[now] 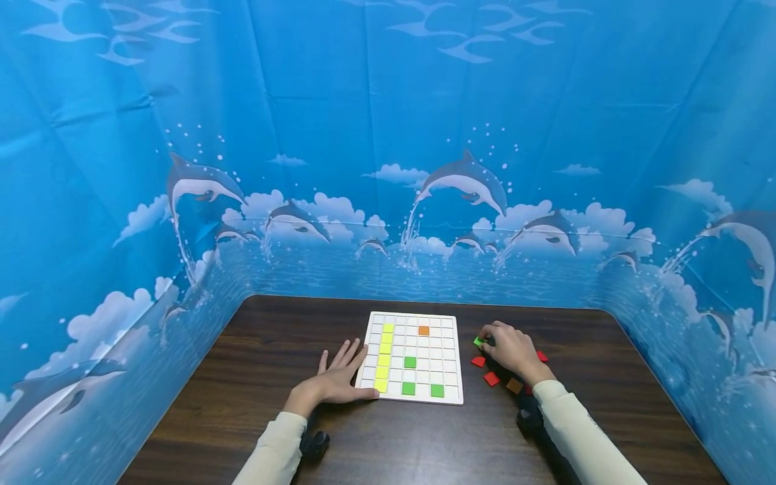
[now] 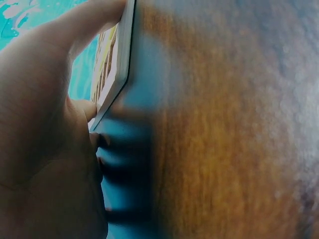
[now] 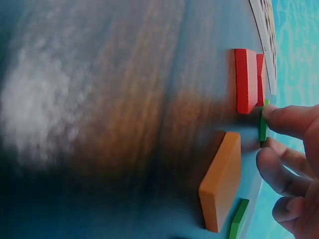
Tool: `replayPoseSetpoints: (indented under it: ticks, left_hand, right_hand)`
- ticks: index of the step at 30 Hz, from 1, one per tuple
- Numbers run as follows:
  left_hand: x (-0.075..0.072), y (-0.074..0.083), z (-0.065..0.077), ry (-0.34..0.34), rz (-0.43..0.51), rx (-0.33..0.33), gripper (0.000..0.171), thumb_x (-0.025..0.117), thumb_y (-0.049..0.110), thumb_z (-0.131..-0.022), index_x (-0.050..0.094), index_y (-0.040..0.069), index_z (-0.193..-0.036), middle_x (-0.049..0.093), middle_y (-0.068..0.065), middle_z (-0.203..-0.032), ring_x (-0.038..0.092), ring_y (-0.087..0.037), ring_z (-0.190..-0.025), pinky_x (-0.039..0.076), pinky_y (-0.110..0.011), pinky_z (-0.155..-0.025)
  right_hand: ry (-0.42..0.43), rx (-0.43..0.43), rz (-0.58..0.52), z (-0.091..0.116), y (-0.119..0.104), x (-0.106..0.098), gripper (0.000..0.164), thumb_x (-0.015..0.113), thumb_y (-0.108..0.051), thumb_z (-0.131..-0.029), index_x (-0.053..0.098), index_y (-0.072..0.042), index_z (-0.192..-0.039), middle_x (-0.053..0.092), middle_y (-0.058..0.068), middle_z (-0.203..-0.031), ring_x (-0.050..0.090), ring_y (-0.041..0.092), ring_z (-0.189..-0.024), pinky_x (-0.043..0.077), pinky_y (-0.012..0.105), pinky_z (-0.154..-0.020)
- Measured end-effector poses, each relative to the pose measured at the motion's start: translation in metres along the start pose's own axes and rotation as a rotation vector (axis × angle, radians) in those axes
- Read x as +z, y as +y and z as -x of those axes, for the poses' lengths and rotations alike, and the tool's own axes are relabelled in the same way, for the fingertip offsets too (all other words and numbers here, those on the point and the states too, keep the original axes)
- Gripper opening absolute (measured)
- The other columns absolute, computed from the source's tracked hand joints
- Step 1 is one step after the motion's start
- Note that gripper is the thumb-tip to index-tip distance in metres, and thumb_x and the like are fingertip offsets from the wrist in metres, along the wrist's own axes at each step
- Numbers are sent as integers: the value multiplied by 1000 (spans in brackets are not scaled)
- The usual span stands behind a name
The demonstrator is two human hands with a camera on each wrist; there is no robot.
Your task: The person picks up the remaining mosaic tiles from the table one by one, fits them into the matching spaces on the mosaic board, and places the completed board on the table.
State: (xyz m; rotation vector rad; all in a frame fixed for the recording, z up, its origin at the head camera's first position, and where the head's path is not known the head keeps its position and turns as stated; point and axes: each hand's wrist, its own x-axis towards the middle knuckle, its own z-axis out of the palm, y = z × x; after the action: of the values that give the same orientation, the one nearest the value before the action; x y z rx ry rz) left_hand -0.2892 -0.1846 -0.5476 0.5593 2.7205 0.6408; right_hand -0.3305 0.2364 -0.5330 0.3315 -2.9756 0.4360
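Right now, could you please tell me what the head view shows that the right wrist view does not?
Only the head view shows the whole white grid board with its yellow column, green tiles and orange tile, and the left hand resting flat at the board's left edge. Only the right wrist view shows up close a fingertip touching a green tile on edge, beside an orange tile. Both show the right hand, red tiles and the dark wooden table.
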Motion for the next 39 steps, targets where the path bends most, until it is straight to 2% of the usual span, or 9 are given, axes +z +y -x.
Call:
replayPoseSetpoints:
  ticks: [5,8,15,21,28,34,39]
  left_hand:
    - [3,-3,-2,0,8,8,120,61,87,-85,14,22,-174,2,-10,-182,-5,-37,-168,-11,-76,-124]
    - [2,-3,-3,0,4,-20,123,62,89,-82,14,22,-174,2,-8,-182,-4,-35,-168,-10,-73,-127]
    - [10,-13,-12,5,-54,-45,124,57,94,-80,10,27,-174,-1,-1,-182,-7,-28,-169,-11,-69,-128]
    - [8,-10,-9,4,-36,-30,123,57,93,-82,11,26,-174,-1,-5,-182,-6,-33,-169,-11,-72,-126]
    - [-6,9,1,-28,-40,-56,116,66,78,-88,14,19,-174,3,-9,-182,-2,-34,-169,-7,-71,-129]
    - [-6,7,2,-18,-6,-30,119,65,83,-86,16,18,-173,3,-11,-182,-3,-36,-168,-8,-73,-127]
    - [2,-4,-3,0,-9,-13,122,60,90,-83,13,24,-174,1,-7,-182,-5,-35,-168,-10,-74,-126]
  right_hand:
    - [11,-5,30,0,-1,2,10,83,-18,-93,81,-17,-102,73,7,-110,63,17,-73,56,40,-62]
    - [17,-6,42,0,-3,2,10,84,-17,-92,82,-17,-102,74,7,-112,64,18,-72,55,40,-60]
    - [14,-6,46,0,-3,1,11,84,-18,-92,82,-17,-103,75,7,-113,65,18,-72,56,40,-60]
    - [16,-1,40,0,-2,2,10,84,-17,-92,82,-16,-101,75,7,-110,63,18,-71,55,39,-60]
    - [20,7,39,2,-3,3,10,84,-17,-91,83,-15,-101,74,8,-107,63,18,-71,55,39,-60]
    - [12,14,22,2,-3,1,11,84,-17,-91,82,-15,-101,73,8,-107,64,17,-72,54,39,-60]
    - [18,17,6,3,-4,1,11,83,-17,-91,83,-15,-102,73,9,-109,61,17,-69,51,36,-57]
